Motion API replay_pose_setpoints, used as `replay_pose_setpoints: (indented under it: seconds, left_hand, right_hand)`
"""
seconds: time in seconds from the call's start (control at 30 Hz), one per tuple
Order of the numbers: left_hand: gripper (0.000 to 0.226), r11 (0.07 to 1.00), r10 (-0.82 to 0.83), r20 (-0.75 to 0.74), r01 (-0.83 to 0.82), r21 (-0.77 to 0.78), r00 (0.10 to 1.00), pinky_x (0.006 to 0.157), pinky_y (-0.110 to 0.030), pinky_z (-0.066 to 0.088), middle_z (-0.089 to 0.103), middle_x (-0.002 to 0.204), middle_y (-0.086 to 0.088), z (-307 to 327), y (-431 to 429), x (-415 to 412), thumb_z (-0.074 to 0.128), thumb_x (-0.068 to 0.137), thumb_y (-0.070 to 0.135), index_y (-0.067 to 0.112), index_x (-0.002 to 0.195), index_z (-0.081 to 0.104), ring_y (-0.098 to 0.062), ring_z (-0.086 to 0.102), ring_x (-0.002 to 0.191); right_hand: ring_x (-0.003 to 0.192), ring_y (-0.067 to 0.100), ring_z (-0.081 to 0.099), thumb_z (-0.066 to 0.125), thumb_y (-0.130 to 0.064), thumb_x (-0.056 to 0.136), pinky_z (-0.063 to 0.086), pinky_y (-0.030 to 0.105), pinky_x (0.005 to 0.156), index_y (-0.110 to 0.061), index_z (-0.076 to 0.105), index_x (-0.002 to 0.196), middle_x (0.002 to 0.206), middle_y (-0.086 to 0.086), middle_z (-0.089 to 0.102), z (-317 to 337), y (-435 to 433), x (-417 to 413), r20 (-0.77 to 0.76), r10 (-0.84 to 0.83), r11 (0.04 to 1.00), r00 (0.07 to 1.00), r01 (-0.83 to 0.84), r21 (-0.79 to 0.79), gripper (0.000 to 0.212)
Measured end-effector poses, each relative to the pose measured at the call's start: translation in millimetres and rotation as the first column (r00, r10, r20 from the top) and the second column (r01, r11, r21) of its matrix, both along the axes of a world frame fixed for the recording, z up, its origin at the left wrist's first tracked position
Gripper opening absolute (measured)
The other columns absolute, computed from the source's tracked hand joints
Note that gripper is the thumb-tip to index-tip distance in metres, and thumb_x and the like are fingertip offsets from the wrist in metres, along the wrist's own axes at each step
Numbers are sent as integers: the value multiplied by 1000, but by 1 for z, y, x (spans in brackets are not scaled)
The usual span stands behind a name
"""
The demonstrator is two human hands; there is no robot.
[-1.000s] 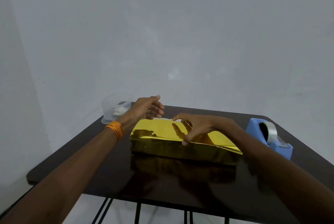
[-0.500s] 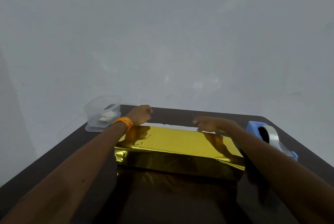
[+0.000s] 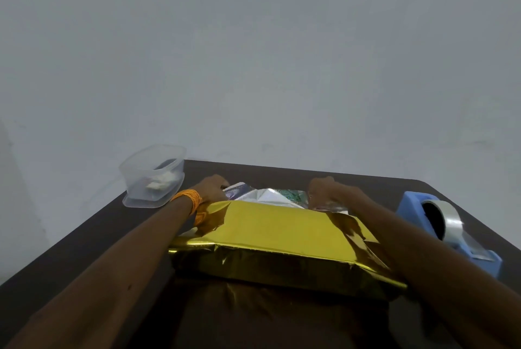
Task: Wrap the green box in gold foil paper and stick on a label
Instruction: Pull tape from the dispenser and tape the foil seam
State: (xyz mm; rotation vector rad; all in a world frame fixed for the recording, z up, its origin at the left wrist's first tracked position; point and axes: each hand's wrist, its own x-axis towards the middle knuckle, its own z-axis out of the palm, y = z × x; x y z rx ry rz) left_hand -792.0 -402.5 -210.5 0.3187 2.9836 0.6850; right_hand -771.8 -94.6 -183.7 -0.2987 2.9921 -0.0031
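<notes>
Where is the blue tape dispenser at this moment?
In the head view, the blue tape dispenser stands at the table's right edge, beside the gold-wrapped box.

One box (image 3: 282,236), one tub (image 3: 153,176), one dispenser (image 3: 448,233)

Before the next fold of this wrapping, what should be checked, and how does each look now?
1. Gold foil paper covers top and near side: ok.
2. Green box fully covered: not ok, far side shows.
3. Left hand and right hand hold the far flap: ok.
4. Tape dispenser within reach: ok.
5. White pieces in clear container are labels: cannot tell.
</notes>
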Motion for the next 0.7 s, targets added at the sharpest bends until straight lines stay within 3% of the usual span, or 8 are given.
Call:
replay_pose_setpoints:
  seconds: [0.1,0.17,0.27,0.33,0.4,0.5,0.6,0.7]
  left_hand:
    - [13,976,21,-86,-2,217,996,70,-29,43,68,84,-9,8,-8,10,75,83,23,10,81,73,-21,60,81]
    - [14,933,54,-130,-4,361,990,77,-33,45,69,87,-10,18,-15,19,76,83,24,12,78,71,-21,62,83]
    - [19,806,71,-165,41,591,984,72,-21,49,67,82,-8,34,-22,43,76,85,12,13,73,62,-17,63,83]
    - [19,731,75,-195,79,678,978,66,-14,49,66,72,-2,41,-26,62,75,83,5,11,72,61,-10,64,75]
    - [9,684,68,-219,114,720,973,76,-25,56,72,79,-8,45,-33,76,76,82,3,2,85,69,-19,70,80]
    - [11,657,48,-233,145,740,971,86,-41,56,71,82,-16,49,-46,95,77,79,-1,0,86,69,-31,70,85]
    - [15,650,30,-233,158,743,972,85,-33,55,74,91,-13,49,-54,116,75,79,-6,6,87,72,-26,71,94]
    - [27,737,1,-275,185,650,961,75,-22,54,75,86,-5,51,-59,133,68,79,-16,9,85,73,-18,71,89]
  right_hand:
    - [91,19,58,79,-19,80,41,29,74,-7,70,95,97,5,66,7,4,9,-117,0,991,993,-15,-131,21]
    - [85,19,61,74,-14,83,44,27,68,-8,71,89,93,5,68,16,11,18,-239,-2,967,971,-59,-248,9]
    - [79,13,62,75,-10,77,44,28,64,-21,65,71,81,-8,66,30,18,34,-361,-58,913,931,-97,-396,16]
    - [72,9,60,74,-8,77,39,30,61,-17,61,68,73,-8,64,38,18,48,-422,-67,886,904,-140,-442,18]
    - [70,13,58,77,-11,79,37,30,60,-12,63,73,71,-1,64,43,17,65,-488,-44,866,872,-210,-454,15]
    - [72,9,58,80,-13,80,37,23,62,-13,67,79,76,-1,66,51,18,99,-523,38,826,852,-321,-463,13]
    - [74,5,64,82,-11,79,44,18,67,-16,71,82,78,-4,70,55,20,134,-507,144,820,850,-389,-420,12]
    - [70,-5,62,78,-7,81,44,9,65,-27,69,81,74,-14,67,49,21,159,-471,201,852,859,-391,-348,22]
